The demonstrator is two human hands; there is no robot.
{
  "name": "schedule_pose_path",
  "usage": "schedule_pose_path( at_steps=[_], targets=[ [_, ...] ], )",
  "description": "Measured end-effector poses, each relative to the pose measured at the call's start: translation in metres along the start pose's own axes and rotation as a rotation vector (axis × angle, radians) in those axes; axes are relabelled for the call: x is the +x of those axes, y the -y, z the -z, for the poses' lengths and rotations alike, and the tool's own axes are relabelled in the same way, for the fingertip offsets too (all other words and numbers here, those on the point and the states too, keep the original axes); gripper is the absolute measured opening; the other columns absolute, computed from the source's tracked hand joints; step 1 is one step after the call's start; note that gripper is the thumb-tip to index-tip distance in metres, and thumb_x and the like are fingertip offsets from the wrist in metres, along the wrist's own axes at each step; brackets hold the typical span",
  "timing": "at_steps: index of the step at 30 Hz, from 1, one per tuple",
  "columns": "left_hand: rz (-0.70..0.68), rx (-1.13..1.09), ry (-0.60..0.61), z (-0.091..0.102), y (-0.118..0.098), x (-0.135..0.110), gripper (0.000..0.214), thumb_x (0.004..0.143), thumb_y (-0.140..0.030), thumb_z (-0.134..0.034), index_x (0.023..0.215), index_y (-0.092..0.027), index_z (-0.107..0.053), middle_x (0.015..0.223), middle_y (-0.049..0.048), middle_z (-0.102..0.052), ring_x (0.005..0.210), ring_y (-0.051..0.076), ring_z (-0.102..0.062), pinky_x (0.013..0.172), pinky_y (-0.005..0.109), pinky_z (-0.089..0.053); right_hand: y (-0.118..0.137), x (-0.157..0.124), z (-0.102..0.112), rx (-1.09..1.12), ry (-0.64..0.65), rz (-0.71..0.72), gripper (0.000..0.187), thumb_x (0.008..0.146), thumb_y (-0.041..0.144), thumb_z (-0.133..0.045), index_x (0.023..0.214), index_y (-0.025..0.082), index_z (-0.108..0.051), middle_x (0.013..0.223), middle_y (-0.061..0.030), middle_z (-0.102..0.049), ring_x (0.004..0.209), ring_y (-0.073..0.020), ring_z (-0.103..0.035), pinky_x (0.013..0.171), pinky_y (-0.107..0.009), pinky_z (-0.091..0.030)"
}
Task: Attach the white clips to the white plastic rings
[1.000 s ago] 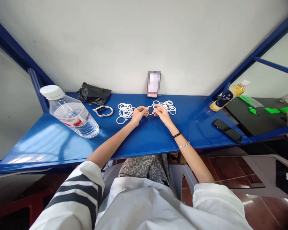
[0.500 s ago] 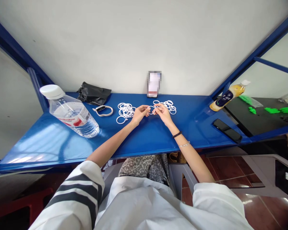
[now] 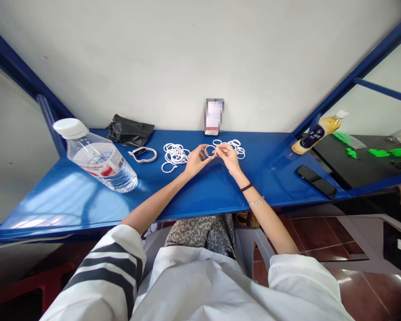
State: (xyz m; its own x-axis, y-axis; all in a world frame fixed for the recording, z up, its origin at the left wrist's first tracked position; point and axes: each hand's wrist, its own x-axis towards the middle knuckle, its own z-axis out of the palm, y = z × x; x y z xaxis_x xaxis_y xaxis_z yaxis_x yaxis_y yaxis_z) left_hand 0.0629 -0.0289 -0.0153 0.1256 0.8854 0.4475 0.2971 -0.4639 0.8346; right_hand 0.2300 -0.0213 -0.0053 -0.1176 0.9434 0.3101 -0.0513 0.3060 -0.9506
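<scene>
A thin white ring (image 3: pixel 206 153) is held up between my two hands, just above the blue table. My left hand (image 3: pixel 197 161) curves round its left side, with thumb and fingertips reaching its right end. My right hand (image 3: pixel 229 158) pinches that same right end, where a small knob-like part is mostly hidden by fingers. To the left lies a tangled pile of white rings (image 3: pixel 175 154), one of them (image 3: pixel 169 167) at its near edge showing a small joint. More white rings (image 3: pixel 237 145) lie behind and beside my right hand, partly covered by it.
A phone (image 3: pixel 214 117) leans on the wall behind the blue table (image 3: pixel 214 191). At left are a large water bottle (image 3: pixel 102 156), a pale wristband (image 3: pixel 145 154) and a black plastic bag (image 3: pixel 129 130). A juice bottle (image 3: pixel 317 133) and dark phone (image 3: pixel 316 180) lie at right.
My left thumb and fingertips have shifted right along the ring, from its left side to the end by my right fingers. The ring now shows more openly. My right hand has barely moved.
</scene>
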Motion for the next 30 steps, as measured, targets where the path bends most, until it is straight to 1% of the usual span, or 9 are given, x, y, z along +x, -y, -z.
schedule_pose_path(
  at_steps=[5,9,16,22,25,30],
  targets=[
    [-0.008,0.057,-0.004,0.0002,0.0003,-0.0005,0.044,0.073,-0.043,-0.076,0.106,-0.020,-0.059,0.077,-0.0027,-0.060,0.055,0.009,-0.053,0.056,0.022,-0.045,-0.0023,0.0010,0.0020,-0.038,-0.009,0.014,0.034,0.074,0.053,-0.072,0.088,0.024,-0.061,0.082,-0.0013,-0.070,0.072,-0.0160,-0.065,0.074,-0.033,-0.054],
    [-0.002,0.061,-0.004,0.0006,-0.0002,-0.0010,0.043,0.072,-0.040,-0.077,0.105,-0.019,-0.059,0.075,-0.0029,-0.059,0.055,0.009,-0.053,0.057,0.023,-0.044,-0.0026,0.0016,0.0030,-0.046,-0.007,0.024,0.034,0.073,0.053,-0.073,0.085,0.024,-0.061,0.081,-0.0013,-0.069,0.072,-0.0164,-0.065,0.075,-0.034,-0.054],
    [0.004,0.039,0.007,0.0025,-0.0026,-0.0006,0.043,0.073,-0.039,-0.075,0.109,-0.020,-0.059,0.075,-0.0025,-0.059,0.056,0.010,-0.053,0.059,0.023,-0.045,-0.0012,0.0017,0.0022,-0.092,-0.014,0.045,0.034,0.071,0.053,-0.075,0.081,0.023,-0.062,0.079,-0.0011,-0.068,0.073,-0.0171,-0.064,0.077,-0.035,-0.054],
    [-0.012,0.059,0.009,0.0034,-0.0079,-0.0012,0.042,0.075,-0.040,-0.073,0.109,-0.019,-0.060,0.076,-0.0010,-0.060,0.056,0.011,-0.053,0.060,0.024,-0.044,-0.0027,0.0021,0.0034,-0.072,-0.019,0.089,0.029,0.073,0.049,-0.075,0.078,0.023,-0.064,0.078,-0.0011,-0.068,0.071,-0.0170,-0.064,0.074,-0.035,-0.054],
    [-0.015,0.058,0.000,0.0033,-0.0089,-0.0012,0.041,0.074,-0.040,-0.073,0.108,-0.018,-0.061,0.075,-0.0011,-0.059,0.055,0.011,-0.053,0.060,0.024,-0.044,-0.0018,0.0016,0.0029,-0.077,-0.023,0.096,0.028,0.073,0.048,-0.075,0.079,0.023,-0.064,0.077,-0.0009,-0.067,0.070,-0.0169,-0.064,0.073,-0.035,-0.054],
    [-0.010,0.027,-0.018,0.0032,-0.0088,-0.0008,0.040,0.074,-0.040,-0.074,0.105,-0.018,-0.062,0.074,-0.0013,-0.059,0.056,0.010,-0.052,0.059,0.024,-0.043,0.0034,0.0002,-0.0003,-0.115,-0.032,0.072,0.034,0.073,0.054,-0.072,0.084,0.023,-0.064,0.081,-0.0025,-0.068,0.073,-0.0179,-0.065,0.075,-0.035,-0.055]
  ],
)
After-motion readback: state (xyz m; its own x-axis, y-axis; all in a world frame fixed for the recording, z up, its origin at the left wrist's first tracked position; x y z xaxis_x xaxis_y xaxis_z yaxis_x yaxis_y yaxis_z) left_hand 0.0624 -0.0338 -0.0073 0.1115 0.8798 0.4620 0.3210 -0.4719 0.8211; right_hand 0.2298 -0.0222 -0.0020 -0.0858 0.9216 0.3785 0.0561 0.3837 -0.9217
